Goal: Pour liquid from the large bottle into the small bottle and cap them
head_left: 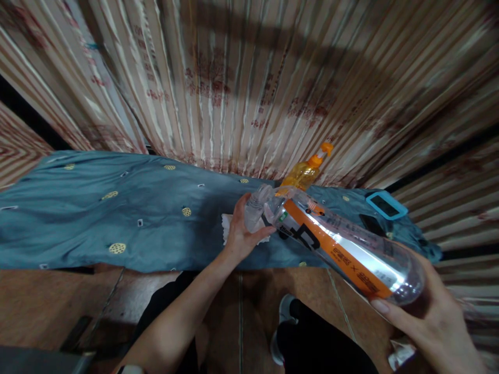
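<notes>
A clear plastic bottle (pixel 343 249) with an orange and white label lies tilted between my hands, its neck pointing away to the left. My right hand (pixel 432 317) grips the bottle's base at the lower right. My left hand (pixel 241 231) is closed around the bottle's neck and cap end (pixel 259 205). Under my left hand a white cloth (pixel 228 228) lies on the blue spread.
A blue patterned cloth (pixel 117 213) covers a low surface ahead. An orange pump bottle (pixel 306 174) stands behind the clear bottle. A phone in a light blue case (pixel 385 205) lies at the right. Striped curtains (pixel 249 78) hang behind. The brown floor (pixel 47 306) is below.
</notes>
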`<state>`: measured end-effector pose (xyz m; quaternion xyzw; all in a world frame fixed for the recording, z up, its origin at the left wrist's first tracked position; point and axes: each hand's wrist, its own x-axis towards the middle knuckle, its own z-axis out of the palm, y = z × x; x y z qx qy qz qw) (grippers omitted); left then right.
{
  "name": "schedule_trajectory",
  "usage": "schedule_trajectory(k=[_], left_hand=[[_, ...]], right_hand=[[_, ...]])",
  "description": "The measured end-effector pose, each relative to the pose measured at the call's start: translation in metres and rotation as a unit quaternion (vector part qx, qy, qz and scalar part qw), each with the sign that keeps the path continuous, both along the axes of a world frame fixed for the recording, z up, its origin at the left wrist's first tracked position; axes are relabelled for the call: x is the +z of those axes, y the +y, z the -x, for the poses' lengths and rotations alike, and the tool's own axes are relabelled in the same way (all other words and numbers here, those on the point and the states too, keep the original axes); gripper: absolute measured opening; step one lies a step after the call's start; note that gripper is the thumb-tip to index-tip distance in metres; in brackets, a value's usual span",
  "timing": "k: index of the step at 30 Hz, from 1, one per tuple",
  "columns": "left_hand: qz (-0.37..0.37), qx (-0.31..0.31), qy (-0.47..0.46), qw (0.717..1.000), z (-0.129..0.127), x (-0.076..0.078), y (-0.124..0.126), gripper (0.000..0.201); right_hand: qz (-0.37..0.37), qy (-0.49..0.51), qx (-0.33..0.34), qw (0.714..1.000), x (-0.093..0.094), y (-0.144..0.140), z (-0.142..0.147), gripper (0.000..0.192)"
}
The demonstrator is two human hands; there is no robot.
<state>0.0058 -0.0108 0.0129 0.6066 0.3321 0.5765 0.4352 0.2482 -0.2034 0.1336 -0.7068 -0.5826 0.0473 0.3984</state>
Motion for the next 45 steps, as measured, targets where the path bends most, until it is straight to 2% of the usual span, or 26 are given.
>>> schedule_trajectory(k=[2, 8, 14, 20, 36, 45], left_hand=[[0.004, -0.002, -0.002, 1.0, 0.0, 0.001, 0.0, 0.095], [0.004, -0.002, 0.004, 1.0, 0.0, 0.004, -0.001, 0.096], [-0.006, 0.0, 0.008, 1.0, 0.0, 0.002, 0.0, 0.096], [0.003, -0.005, 0.018, 1.0, 0.002, 0.003, 0.0, 0.097], [0.0, -0.008, 0.02, 1.0, 0.003, 0.0, -0.001, 0.097], [-0.01, -0.007, 0.019, 1.0, 0.003, 0.001, -0.001, 0.093]], right_hand=[[-0.002, 0.008, -0.001, 1.0, 0.001, 0.001, 0.001, 0.072], [0.004, 0.005, -0.011, 1.0, 0.004, 0.001, 0.005, 0.077], [-0.005, 0.027, -0.005, 1.0, 0.005, 0.001, 0.006, 0.072], [-0.007, -0.015, 0.003, 1.0, 0.003, 0.001, 0.003, 0.072], [-0.003, -0.001, 0.001, 1.0, -0.002, -0.002, -0.003, 0.077], [-0.005, -0.024, 0.016, 1.0, -0.004, -0.002, -0.006, 0.072]])
